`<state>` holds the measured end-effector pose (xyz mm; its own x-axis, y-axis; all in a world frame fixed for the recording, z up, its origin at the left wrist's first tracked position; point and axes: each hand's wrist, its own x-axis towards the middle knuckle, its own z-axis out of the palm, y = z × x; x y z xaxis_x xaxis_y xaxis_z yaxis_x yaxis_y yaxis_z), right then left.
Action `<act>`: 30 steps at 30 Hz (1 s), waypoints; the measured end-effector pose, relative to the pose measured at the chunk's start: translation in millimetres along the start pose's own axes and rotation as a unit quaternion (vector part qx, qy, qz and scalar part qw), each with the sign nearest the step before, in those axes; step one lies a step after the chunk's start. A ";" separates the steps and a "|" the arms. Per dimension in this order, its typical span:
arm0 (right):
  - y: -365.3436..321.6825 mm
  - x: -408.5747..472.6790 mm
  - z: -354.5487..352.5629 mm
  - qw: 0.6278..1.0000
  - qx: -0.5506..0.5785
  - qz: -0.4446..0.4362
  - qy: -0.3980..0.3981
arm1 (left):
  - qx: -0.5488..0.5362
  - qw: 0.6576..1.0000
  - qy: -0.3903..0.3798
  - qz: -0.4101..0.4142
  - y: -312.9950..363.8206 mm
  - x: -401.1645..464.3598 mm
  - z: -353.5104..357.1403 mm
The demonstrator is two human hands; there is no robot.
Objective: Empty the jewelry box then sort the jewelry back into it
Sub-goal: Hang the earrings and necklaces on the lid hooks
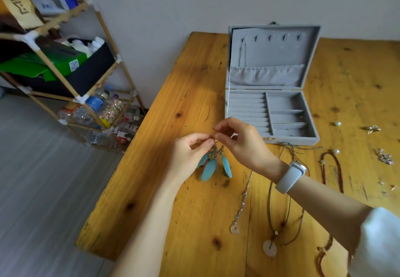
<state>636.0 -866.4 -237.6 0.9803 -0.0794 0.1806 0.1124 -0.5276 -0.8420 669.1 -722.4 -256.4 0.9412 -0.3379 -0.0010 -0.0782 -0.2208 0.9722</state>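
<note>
A grey jewelry box (307, 60) stands open at the back of the wooden table (173, 103); a thin chain (240, 54) hangs inside its lid. Just in front of the box, my left hand (190, 153) and my right hand (242, 140) pinch the hooks of turquoise feather earrings (211, 166), which dangle above the table. Spread on the wood lie a silver chain with a pale ring pendant (234, 229), a cord necklace with a white disc (270, 248), a brown bead necklace (339, 168), pearl earrings (337, 123) and small metal pieces (384, 157).
A bamboo shelf rack (65, 64) stands left of the table against the wall, holding boxes and plastic bottles (101, 108). Grey floor (43, 190) lies below the table's left edge. My right wrist wears a grey band (291, 177).
</note>
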 end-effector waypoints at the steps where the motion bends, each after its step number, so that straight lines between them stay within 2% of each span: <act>1: -0.6 -0.5 -2.8 1.000 -0.025 -0.010 -0.011 | 0.003 1.000 -0.002 0.000 1.5 -0.2 0.2; 3: -1.2 -2.1 -7.8 0.997 -0.062 -0.023 -0.029 | -0.004 1.000 0.002 0.001 4.3 -2.0 1.7; 5: -1.2 -3.3 -11.1 0.997 -0.064 -0.020 -0.038 | -0.056 0.998 0.022 -0.012 7.6 -3.9 4.7; 7: -1.0 -4.9 -14.1 0.999 -0.026 0.002 -0.037 | -0.117 0.992 0.045 -0.032 10.6 -4.8 6.9; 11: 2.2 -6.1 -21.1 0.997 0.044 0.055 -0.016 | -0.150 0.986 0.045 -0.049 14.0 -6.2 9.0; 16: 4.6 -3.8 -31.0 0.973 0.183 0.136 0.049 | -0.301 0.950 0.049 -0.060 21.2 -4.4 9.1; 21: 0.9 2.2 -49.9 0.949 0.254 0.142 0.121 | -0.349 0.936 0.042 -0.032 27.1 -1.1 10.9; 24: -3.1 1.3 -56.8 0.963 0.225 0.123 0.087 | -0.374 0.926 0.047 -0.018 34.9 1.3 17.8; 27: -4.5 -4.8 -60.8 0.978 0.160 0.121 -0.050 | -0.360 0.931 0.057 -0.009 40.2 4.1 21.5; 28: -4.0 -6.2 -62.3 0.980 0.150 0.117 -0.061 | -0.357 0.933 0.054 -0.007 41.7 3.8 21.5; 30: -3.2 -5.6 -66.1 0.984 0.140 0.103 0.027 | -0.344 0.937 0.053 0.005 42.2 3.7 20.1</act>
<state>619.5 -920.1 -202.3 0.9778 -0.2090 0.0112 -0.0405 -0.2416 -0.9695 662.7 -751.4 -220.0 0.9720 -0.2350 -0.0029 0.1085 0.4376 0.8926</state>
